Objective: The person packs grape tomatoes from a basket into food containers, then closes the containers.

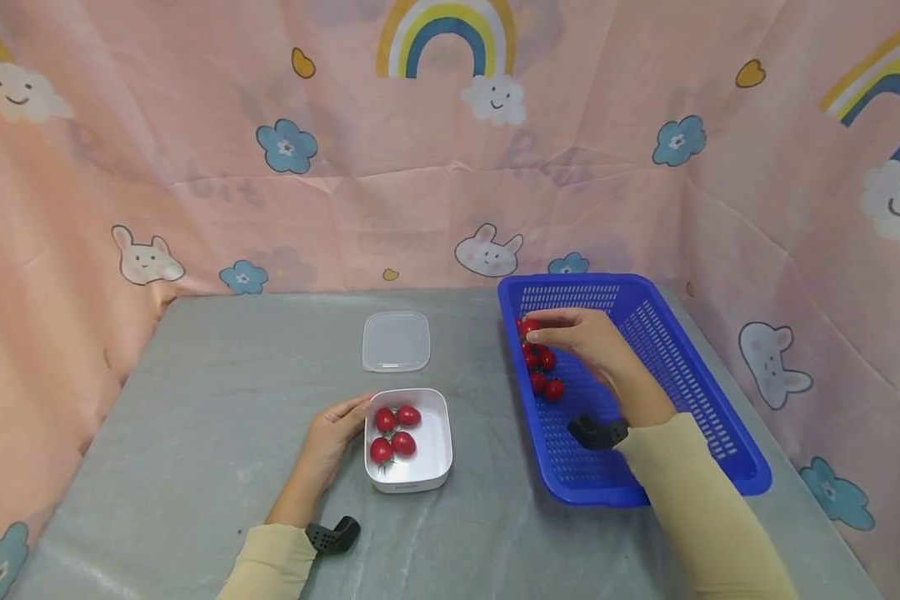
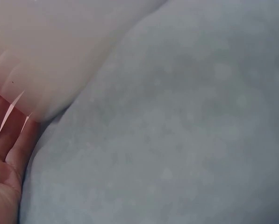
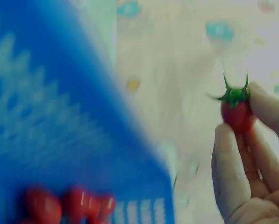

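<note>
My right hand (image 1: 596, 346) pinches a cherry tomato (image 3: 238, 114) between thumb and fingertips, its green calyx showing in the right wrist view. The hand is over the left side of a blue plastic basket (image 1: 720, 379), where several more cherry tomatoes (image 1: 553, 389) lie along the wall. A white square container (image 1: 431, 450) stands on the table with several cherry tomatoes (image 1: 403, 444) grouped in its left half. My left hand (image 1: 333, 437) rests against the container's left side, its extended fingers (image 2: 25, 140) flat along the wall in the left wrist view.
A translucent square lid (image 1: 396, 342) lies flat behind the container. The grey-covered table (image 1: 255, 400) is bounded at the back and sides by a pink patterned cloth (image 1: 390, 208). Dark wrist bands (image 1: 333, 535) with camera mounts sit at both wrists.
</note>
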The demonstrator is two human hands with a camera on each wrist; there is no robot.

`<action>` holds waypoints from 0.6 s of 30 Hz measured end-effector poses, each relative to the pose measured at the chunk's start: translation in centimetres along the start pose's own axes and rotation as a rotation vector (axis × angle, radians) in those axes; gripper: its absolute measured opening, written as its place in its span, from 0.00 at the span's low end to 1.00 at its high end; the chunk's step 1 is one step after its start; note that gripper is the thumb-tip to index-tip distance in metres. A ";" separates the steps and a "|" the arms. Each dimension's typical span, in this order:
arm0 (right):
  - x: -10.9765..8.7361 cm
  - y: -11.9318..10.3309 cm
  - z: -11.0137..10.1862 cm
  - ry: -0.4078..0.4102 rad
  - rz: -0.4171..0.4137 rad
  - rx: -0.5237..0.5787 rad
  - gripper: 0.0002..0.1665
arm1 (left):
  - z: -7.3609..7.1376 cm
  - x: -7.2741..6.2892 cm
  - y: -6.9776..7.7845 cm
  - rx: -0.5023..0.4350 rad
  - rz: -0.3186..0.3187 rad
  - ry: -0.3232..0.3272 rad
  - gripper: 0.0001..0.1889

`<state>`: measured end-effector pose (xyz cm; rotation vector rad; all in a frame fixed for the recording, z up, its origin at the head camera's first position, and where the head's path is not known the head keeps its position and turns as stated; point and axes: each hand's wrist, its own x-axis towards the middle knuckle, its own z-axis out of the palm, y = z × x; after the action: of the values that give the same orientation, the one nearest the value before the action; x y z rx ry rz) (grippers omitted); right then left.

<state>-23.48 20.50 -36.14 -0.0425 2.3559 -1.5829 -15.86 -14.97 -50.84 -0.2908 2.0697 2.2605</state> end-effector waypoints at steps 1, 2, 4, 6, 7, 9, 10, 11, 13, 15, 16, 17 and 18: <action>-0.2 -0.4 0.6 -0.005 -0.013 0.002 0.31 | 0.0 0.0 0.0 -0.002 0.000 0.000 0.21; -0.5 -0.7 1.3 -0.006 -0.019 0.005 0.30 | 0.0 0.0 0.1 0.001 0.000 0.001 0.21; -0.9 -1.3 2.6 -0.008 -0.027 0.005 0.29 | 0.0 -0.1 0.1 -0.001 -0.002 0.000 0.21; -1.4 -1.7 3.9 -0.013 -0.039 0.001 0.27 | 0.0 -0.1 0.1 -0.004 -0.003 -0.004 0.21; -1.5 -1.9 4.6 -0.016 -0.047 0.004 0.26 | 0.0 -0.1 0.2 -0.001 -0.001 -0.005 0.21; -1.9 -2.2 5.8 -0.025 -0.063 0.021 0.25 | 0.0 -0.1 0.1 -0.005 0.002 -0.007 0.21; -2.0 -2.4 6.4 -0.031 -0.069 0.030 0.24 | 0.0 -0.1 0.1 -0.010 0.004 -0.007 0.21; -2.2 -2.5 6.9 -0.042 -0.070 0.040 0.24 | 0.0 -0.1 0.1 -0.013 0.005 -0.008 0.21; -2.6 -2.7 7.9 -0.058 -0.069 0.067 0.23 | 0.0 -0.2 0.1 -0.013 0.010 -0.006 0.21; -3.0 -2.9 8.9 -0.065 -0.072 0.079 0.23 | 0.0 -0.2 0.1 -0.013 0.009 -0.001 0.21; -3.2 -3.0 9.3 -0.066 -0.072 0.084 0.23 | 0.0 -0.2 0.1 -0.010 0.010 0.001 0.21; -3.4 -3.1 9.7 -0.065 -0.074 0.089 0.22 | 0.0 -0.2 0.1 -0.006 0.010 0.002 0.20; -3.5 -3.2 10.1 -0.061 -0.078 0.094 0.22 | 0.0 -0.2 0.1 -0.003 0.011 0.003 0.20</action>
<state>-17.88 10.77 -35.90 -0.1615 2.2559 -1.7013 -15.73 -14.96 -50.68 -0.2838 2.0738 2.2712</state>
